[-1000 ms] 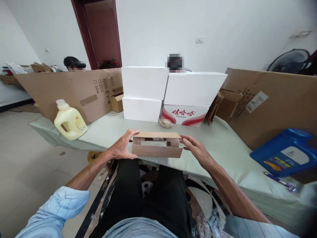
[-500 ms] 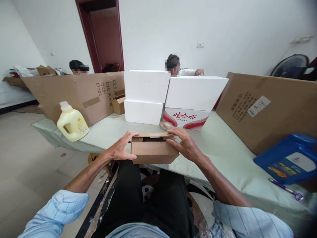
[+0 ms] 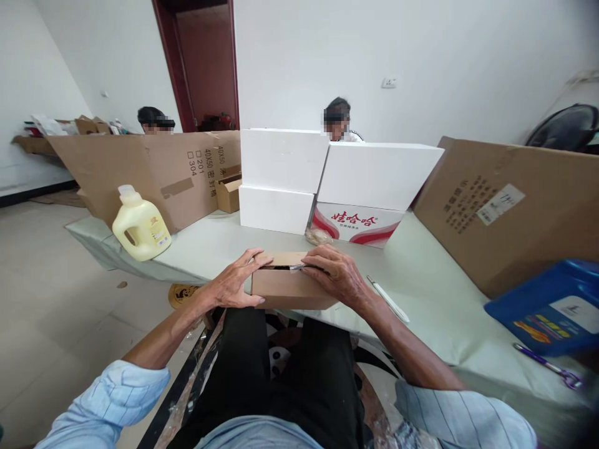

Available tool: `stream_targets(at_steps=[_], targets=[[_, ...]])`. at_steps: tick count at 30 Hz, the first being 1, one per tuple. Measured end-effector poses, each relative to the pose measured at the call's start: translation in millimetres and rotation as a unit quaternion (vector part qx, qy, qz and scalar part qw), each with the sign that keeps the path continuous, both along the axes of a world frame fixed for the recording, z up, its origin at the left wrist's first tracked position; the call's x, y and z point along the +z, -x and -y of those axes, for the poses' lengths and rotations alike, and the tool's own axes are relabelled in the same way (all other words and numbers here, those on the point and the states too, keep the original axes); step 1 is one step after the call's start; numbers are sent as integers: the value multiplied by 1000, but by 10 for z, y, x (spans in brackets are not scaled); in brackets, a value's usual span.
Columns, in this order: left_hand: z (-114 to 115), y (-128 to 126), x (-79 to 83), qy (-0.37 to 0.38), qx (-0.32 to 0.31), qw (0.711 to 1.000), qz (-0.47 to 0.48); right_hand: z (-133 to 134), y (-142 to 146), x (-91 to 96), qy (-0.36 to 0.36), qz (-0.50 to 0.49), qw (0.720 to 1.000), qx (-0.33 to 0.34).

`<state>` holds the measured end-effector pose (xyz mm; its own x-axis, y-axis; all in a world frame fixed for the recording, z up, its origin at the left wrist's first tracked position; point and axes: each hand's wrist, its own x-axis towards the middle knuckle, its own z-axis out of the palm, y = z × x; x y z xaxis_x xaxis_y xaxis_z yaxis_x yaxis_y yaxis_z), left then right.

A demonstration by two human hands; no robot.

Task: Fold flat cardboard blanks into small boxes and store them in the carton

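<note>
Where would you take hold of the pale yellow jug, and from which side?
Probably by its handle, with the left hand coming from the person's left. The jug stands cap up, its handle faces that way, and the opening seems roomy enough for fingers. That hand is on the small cardboard box, so it would need freeing first.

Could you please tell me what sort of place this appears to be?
Probably an indoor room used as a makeshift work area: a reddish door shows behind, and a cloth-covered table has a small cardboard box at its near edge.
</note>
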<state>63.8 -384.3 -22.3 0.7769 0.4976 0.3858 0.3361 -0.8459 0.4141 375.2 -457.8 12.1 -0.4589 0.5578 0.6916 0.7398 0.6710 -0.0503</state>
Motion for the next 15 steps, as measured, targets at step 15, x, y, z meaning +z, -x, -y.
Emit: stream_targets(at_steps=[15], targets=[[102,-14,82,-63,11,998,-25,-25,90,93,72,-104,990,55]])
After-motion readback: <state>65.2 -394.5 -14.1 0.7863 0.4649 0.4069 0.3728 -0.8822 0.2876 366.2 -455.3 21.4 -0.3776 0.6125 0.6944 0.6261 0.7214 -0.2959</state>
